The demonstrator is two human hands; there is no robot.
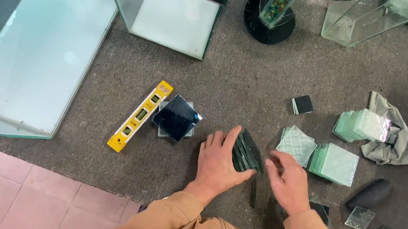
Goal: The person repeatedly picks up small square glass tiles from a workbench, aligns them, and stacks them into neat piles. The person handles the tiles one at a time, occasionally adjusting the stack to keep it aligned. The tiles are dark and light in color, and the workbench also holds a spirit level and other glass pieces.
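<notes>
- Glass squares (248, 151), dark and stacked on edge, are seen at lower centre of the frame; the stack is judged stiff, heavy for its size, fragile and sharp-edged, best taken by its flat outer faces.
- Grey carpet (253, 73) covers the floor, with pink tiles (15, 188) at lower left; large glass tanks (35, 51) fill the upper left.
- A yellow spirit level (140, 116) lies left of centre.
- The stack is gripped by the left hand (218, 166), fingers curled around it.
- The right hand (288, 182) is blurred beside it, fingers loosely spread, holding nothing.
</notes>
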